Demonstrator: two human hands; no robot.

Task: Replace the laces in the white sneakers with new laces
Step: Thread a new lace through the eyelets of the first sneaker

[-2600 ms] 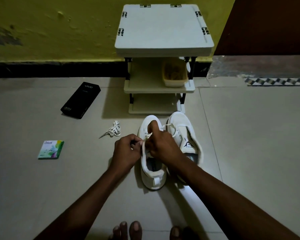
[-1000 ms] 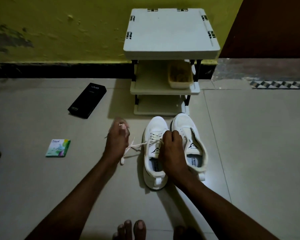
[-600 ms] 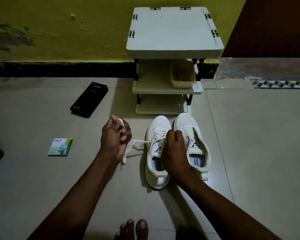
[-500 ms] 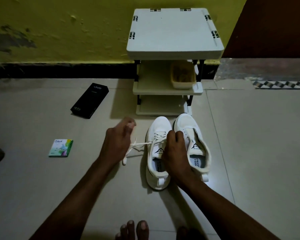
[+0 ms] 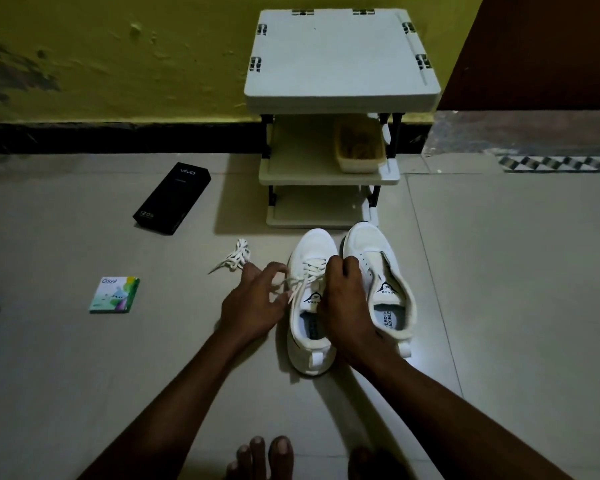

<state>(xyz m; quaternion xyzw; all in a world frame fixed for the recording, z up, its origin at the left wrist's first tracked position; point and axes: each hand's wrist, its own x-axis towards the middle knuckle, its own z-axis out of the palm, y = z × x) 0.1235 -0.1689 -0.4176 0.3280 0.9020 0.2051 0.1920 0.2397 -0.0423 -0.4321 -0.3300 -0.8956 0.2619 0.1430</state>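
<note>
Two white sneakers stand side by side on the floor, toes pointing away from me. The left sneaker (image 5: 309,344) has a white lace (image 5: 309,271) threaded through its front eyelets. Its loose ends run left into my left hand (image 5: 257,301), whose fingers curl round them beside the shoe. My right hand (image 5: 345,303) grips the left sneaker's inner side by the tongue, between the two shoes. The right sneaker (image 5: 387,268) has no lace and its tongue lies open. A bundled white lace (image 5: 234,259) lies on the floor just beyond my left hand.
A white three-tier plastic rack (image 5: 340,57) stands against the yellow wall just behind the shoes, with a yellow tub (image 5: 359,147) on its middle shelf. A black phone box (image 5: 172,199) and a small green packet (image 5: 115,295) lie at the left. My toes (image 5: 264,457) show at the bottom.
My left hand has come down and right, back against the left sneaker with the lace ends, uncovering the bundled lace on the floor. My right hand has stayed on the shoe.
</note>
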